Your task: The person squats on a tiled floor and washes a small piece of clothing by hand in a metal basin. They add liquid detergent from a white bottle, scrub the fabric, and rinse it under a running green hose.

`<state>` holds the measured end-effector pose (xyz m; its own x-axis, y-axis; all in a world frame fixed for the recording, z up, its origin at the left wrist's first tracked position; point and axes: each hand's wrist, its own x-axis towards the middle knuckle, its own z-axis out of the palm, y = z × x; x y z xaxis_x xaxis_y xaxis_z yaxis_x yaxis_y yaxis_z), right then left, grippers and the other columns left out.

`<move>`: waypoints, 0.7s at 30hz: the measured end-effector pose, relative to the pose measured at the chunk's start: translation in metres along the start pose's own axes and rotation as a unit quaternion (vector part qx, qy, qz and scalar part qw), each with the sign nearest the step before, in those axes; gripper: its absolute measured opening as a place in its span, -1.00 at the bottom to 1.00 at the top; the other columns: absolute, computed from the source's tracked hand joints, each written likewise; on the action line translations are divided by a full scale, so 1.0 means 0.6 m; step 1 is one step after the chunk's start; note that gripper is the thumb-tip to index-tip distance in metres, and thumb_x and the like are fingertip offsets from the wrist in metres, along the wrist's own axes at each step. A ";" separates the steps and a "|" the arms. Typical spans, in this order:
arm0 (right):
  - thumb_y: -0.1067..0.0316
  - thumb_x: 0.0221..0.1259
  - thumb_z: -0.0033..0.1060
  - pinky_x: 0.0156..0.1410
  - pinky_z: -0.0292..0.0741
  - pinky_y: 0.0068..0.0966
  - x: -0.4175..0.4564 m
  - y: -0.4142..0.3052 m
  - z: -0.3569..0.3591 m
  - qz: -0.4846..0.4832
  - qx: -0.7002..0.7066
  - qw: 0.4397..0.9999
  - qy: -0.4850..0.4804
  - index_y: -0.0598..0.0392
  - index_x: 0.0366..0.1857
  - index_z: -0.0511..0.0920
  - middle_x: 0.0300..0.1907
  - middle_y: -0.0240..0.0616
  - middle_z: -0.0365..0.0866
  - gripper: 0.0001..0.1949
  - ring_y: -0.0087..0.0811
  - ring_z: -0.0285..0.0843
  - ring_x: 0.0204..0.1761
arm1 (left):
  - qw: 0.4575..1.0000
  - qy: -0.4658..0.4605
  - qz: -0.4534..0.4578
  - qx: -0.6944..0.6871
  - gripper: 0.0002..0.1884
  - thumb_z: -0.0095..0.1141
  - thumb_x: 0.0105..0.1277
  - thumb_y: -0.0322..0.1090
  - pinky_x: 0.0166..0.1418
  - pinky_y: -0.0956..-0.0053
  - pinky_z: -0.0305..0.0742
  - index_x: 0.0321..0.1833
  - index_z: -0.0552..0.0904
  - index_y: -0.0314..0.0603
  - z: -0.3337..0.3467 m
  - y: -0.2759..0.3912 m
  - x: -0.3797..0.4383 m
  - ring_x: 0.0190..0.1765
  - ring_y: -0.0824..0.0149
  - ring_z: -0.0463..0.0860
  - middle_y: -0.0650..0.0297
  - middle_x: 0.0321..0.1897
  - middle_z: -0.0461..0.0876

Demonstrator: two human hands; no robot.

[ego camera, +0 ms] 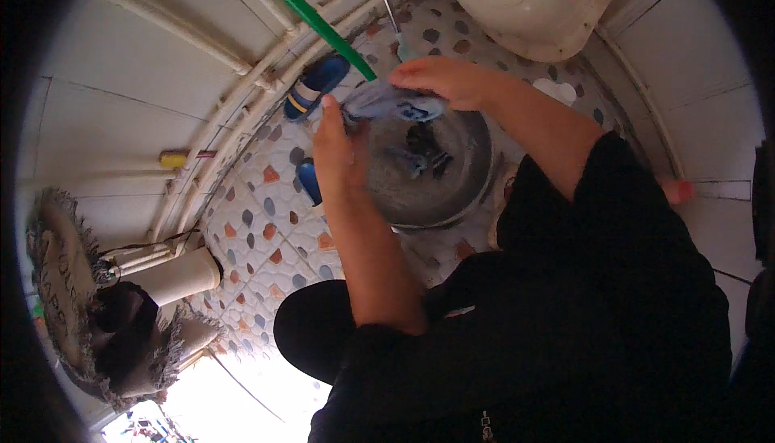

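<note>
Between my two hands a wet-looking bluish-grey cloth (387, 101) is stretched over the far side of a round dark basin (472, 182). My right hand (433, 79) grips its right end, fingers bent over the top. My left hand (339, 146) is upright at the cloth's left end, thumb raised; its fingers are blurred and partly hidden, so its hold is unclear. In the basin lie dark pieces of cloth (427, 143) in murky water. A green hose (315, 28) comes down from the top and ends behind the cloth.
Blue slippers (321, 82) lie on the pebble-patterned floor (248, 237) left of the basin. Pipes (181, 37) run along the tiled wall. A pale ceramic fixture (539, 7) stands beyond the basin. A frayed cloth (60, 285) hangs at the far left, near a white cylinder (181, 276).
</note>
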<state>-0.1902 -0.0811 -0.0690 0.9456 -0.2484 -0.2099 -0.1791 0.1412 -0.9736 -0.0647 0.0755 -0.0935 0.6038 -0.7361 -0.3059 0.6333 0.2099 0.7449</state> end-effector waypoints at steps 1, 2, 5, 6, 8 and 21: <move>0.17 0.29 0.00 0.05 0.33 -0.57 0.001 -0.001 0.003 0.009 0.064 0.998 0.016 0.13 -0.09 0.51 -0.19 -0.41 0.52 -0.72 -0.56 0.41 -0.12 | 0.999 -0.022 0.001 -0.025 -0.60 -0.03 0.36 -0.07 0.07 0.40 0.34 0.03 0.45 -0.28 -0.001 -0.002 0.000 0.00 0.34 0.40 0.22 -0.07 0.44; 0.17 0.29 0.00 0.05 0.33 -0.57 0.004 -0.002 0.006 0.019 0.128 0.991 0.032 0.12 -0.10 0.51 -0.19 -0.41 0.52 -0.72 -0.55 0.42 -0.13 | 1.000 -0.027 -0.013 -0.006 -0.67 0.05 0.31 -0.25 0.04 0.40 0.36 0.07 0.42 -0.22 -0.009 -0.001 0.001 -0.05 0.36 0.43 0.26 -0.13 0.44; 0.16 0.28 0.01 0.00 0.36 -0.56 0.016 0.016 -0.010 -0.047 0.221 0.972 0.072 0.09 -0.12 0.51 -0.20 -0.41 0.52 -0.74 -0.53 0.44 -0.15 | 0.998 -0.059 0.014 0.033 -0.68 0.05 0.26 -0.42 0.01 0.42 0.38 0.07 0.40 -0.21 0.001 -0.005 0.001 -0.11 0.37 0.46 0.29 -0.18 0.43; 0.16 0.28 0.02 0.00 0.37 -0.55 0.014 0.012 -0.010 -0.055 0.229 0.969 0.078 0.08 -0.13 0.51 -0.19 -0.40 0.52 -0.75 -0.52 0.45 -0.15 | 0.999 -0.044 0.021 0.022 -0.69 0.03 0.25 -0.45 0.01 0.42 0.39 0.06 0.41 -0.23 0.003 -0.006 -0.001 -0.12 0.36 0.46 0.30 -0.18 0.43; 0.15 0.28 0.03 -0.01 0.40 -0.52 0.011 0.005 -0.011 -0.073 0.244 0.963 0.090 0.07 -0.14 0.50 -0.18 -0.38 0.53 -0.75 -0.51 0.47 -0.14 | 0.999 -0.014 0.034 -0.001 -0.71 -0.01 0.24 -0.51 0.02 0.42 0.40 0.04 0.42 -0.26 0.006 -0.007 -0.004 -0.15 0.35 0.48 0.30 -0.19 0.43; 0.15 0.26 0.06 -0.07 0.49 -0.48 0.008 -0.010 -0.002 -0.050 0.294 0.944 0.140 0.15 -0.24 0.52 -0.26 -0.27 0.59 -0.74 -0.44 0.57 -0.23 | 0.995 -0.016 0.098 -0.010 -0.83 -0.05 0.32 -0.41 -0.01 0.34 0.36 -0.06 0.47 -0.25 -0.004 -0.034 0.016 -0.07 0.27 0.50 0.19 -0.14 0.53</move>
<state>-0.1849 -0.0840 -0.0643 0.8268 -0.5199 -0.2145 0.1663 0.5903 -0.7898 -0.0707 0.0653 -0.1131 0.7003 -0.7005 -0.1369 0.5157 0.3640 0.7756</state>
